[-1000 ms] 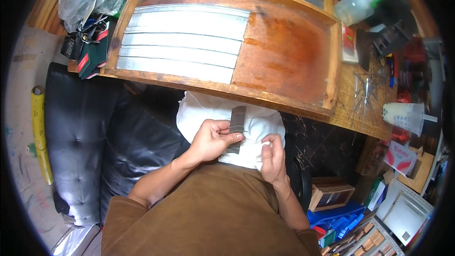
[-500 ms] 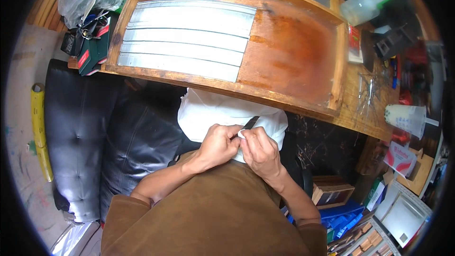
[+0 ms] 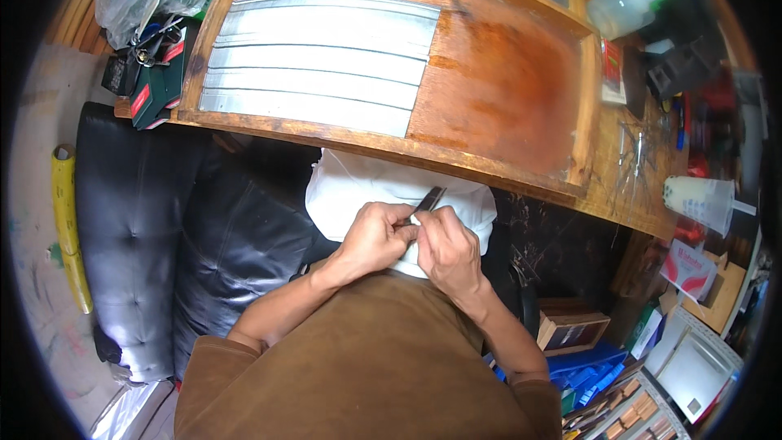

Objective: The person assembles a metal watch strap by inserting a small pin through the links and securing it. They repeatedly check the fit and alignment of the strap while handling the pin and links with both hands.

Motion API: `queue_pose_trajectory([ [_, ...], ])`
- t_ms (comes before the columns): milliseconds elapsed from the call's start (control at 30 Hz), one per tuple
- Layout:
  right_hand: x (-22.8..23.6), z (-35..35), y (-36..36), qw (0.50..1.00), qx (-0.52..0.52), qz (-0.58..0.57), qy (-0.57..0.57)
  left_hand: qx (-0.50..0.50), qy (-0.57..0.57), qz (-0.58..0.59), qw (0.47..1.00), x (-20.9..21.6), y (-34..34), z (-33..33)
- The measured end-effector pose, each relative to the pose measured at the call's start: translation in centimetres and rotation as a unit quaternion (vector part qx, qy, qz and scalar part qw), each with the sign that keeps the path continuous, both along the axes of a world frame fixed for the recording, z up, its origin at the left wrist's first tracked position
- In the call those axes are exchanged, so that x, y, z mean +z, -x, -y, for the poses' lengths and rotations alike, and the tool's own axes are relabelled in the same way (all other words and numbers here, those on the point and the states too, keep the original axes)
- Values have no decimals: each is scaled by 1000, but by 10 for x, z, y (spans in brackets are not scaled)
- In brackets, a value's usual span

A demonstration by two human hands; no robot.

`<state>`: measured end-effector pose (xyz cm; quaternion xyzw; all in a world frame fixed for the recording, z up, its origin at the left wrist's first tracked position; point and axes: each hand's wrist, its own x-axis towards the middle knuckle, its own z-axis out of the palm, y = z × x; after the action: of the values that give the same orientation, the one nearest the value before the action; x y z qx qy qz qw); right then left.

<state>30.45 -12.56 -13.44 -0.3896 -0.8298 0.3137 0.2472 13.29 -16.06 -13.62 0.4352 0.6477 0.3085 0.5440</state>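
Over the white cloth (image 3: 342, 191) on my lap, both hands are close together. My left hand (image 3: 376, 238) is closed around the near end of a slim dark strip (image 3: 430, 199), whose far end points up and to the right. My right hand (image 3: 448, 254) is closed in a pinch, its fingertips against the strip. Between the hands a small white piece (image 3: 415, 219) shows, mostly covered by the right fingers. Its kind is too small to tell.
A wood-framed tray (image 3: 497, 81) with grey metallic strips (image 3: 318, 65) lies ahead of me. Thin metal tools (image 3: 637, 159), a plastic cup (image 3: 699, 202) and a squeeze bottle (image 3: 619, 12) are at right. Dark boxes (image 3: 155, 85) sit at left, above a black padded seat (image 3: 138, 220).
My right hand has turned and slid slightly down along the strip. More of the dark strip shows now, and less of the white piece.
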Motion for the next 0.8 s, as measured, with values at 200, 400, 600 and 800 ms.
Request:
queue_pose_trajectory([
  [200, 9, 3, -2, 1000, -17, 0, 7, -23, 5, -23, 999, -9, 0, 6],
  [400, -5, 7, -3, 999, -13, 30, 23, -17, 1, -20, 1000, -10, -1, 7],
  [600, 8, 5, -2, 1000, 2, -8, 12, -40, 4, -41, 998, -3, -1, 4],
  [800, 3, 8, -14, 992, -2, 120, 47, -46, 29, -4, 999, -1, 1, 7],
])
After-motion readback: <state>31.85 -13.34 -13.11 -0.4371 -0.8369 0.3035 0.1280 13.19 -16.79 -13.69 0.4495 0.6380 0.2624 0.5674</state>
